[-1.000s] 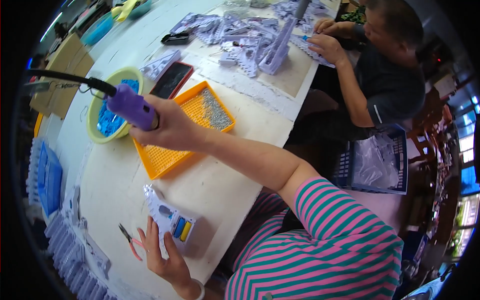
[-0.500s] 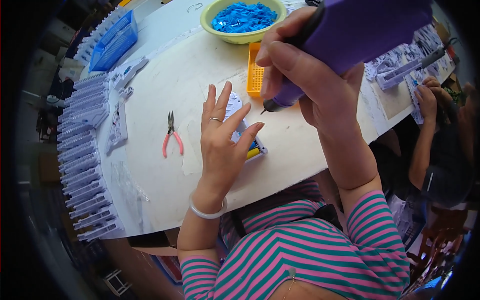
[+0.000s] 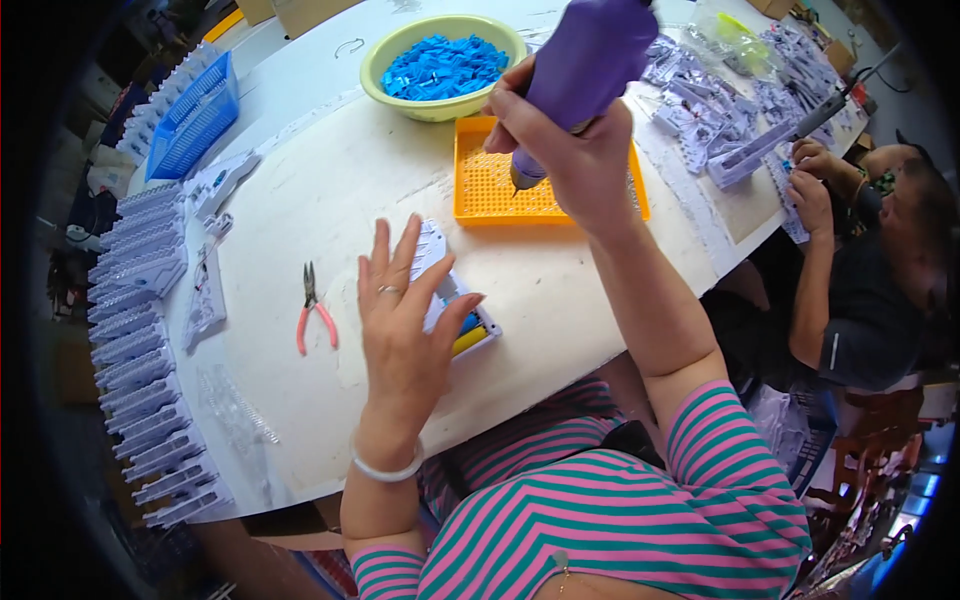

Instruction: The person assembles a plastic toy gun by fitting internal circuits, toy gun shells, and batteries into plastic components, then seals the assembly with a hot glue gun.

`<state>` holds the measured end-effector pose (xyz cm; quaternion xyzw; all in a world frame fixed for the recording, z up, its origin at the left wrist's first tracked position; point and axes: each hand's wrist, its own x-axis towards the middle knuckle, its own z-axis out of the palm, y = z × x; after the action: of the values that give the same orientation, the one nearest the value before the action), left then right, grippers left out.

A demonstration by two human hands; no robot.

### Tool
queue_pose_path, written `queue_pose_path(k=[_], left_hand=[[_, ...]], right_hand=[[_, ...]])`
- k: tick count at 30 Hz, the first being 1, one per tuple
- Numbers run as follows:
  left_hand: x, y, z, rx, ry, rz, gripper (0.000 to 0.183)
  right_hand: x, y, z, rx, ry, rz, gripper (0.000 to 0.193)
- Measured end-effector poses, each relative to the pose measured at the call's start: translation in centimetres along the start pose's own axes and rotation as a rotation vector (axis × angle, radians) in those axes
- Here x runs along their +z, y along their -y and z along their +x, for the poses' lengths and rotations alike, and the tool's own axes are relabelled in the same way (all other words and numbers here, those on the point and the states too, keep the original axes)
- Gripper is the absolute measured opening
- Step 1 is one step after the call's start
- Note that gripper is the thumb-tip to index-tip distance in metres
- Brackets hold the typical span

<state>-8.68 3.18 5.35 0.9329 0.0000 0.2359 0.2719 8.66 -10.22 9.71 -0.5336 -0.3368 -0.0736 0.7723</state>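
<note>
My right hand (image 3: 585, 165) grips a purple electric screwdriver (image 3: 595, 60). Its thin bit points down over the orange perforated tray (image 3: 520, 219), in which many tiny pale pieces lie. Fingers spread, my left hand (image 3: 405, 325) rests over a pale lavender plastic housing (image 3: 430, 240) on the table. Beside the thumb, a yellow cylinder (image 3: 468, 341) and a blue part show inside that housing; my hand hides its left side. Pliers with pink handles (image 3: 310, 292) lie to the left of my left hand.
A pale yellow bowl (image 3: 372, 75) of blue pieces stands behind the tray. A blue basket (image 3: 195, 120) and rows of lavender housings (image 3: 155, 420) line the left edge. At the right, another person's hands (image 3: 812, 190) work near piled lavender parts (image 3: 690, 110).
My right hand has moved away from me with the screwdriver, its bit now over the orange tray. The view has shifted, showing more of the tray. My left hand stays at the housing.
</note>
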Motion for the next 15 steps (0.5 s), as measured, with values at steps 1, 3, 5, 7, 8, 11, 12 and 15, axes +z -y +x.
queue_pose_path(k=[1,3,5,7,8,11,12,15], left_hand=[[-0.2,0.1,-0.2,-0.022,-0.006,-0.021,0.027],[-0.7,0.6,-0.5,-0.070,-0.021,-0.056,0.025],[-0.5,0.6,-0.7,-0.085,-0.014,-0.068,0.025],[-0.4,1.0,-1.1,-0.108,-0.009,-0.090,0.023],[-0.3,0.9,-1.1,-0.113,-0.009,-0.099,0.023],[-1.4,1.2,-1.3,-0.166,0.011,-0.099,0.022],[-1.3,1.2,-1.3,-0.161,0.017,-0.107,0.022],[-1.2,1.4,-1.2,-0.198,0.021,-0.109,0.022]], right_hand=[[-0.5,-0.6,0.1,-0.002,0.005,-0.009,0.012],[-0.4,-1.9,0.3,0.041,-0.030,-0.011,0.012],[-0.7,-3.2,0.3,0.031,-0.034,-0.039,0.012],[-0.5,-4.6,0.4,0.023,-0.040,-0.048,0.012],[-0.7,-4.7,0.5,0.028,-0.037,-0.056,0.012],[-0.1,-5.9,0.6,0.066,-0.024,0.009,0.013],[-0.3,-6.0,0.7,0.066,-0.030,0.000,0.013],[-0.7,-6.4,1.0,0.044,-0.014,-0.020,0.014]])
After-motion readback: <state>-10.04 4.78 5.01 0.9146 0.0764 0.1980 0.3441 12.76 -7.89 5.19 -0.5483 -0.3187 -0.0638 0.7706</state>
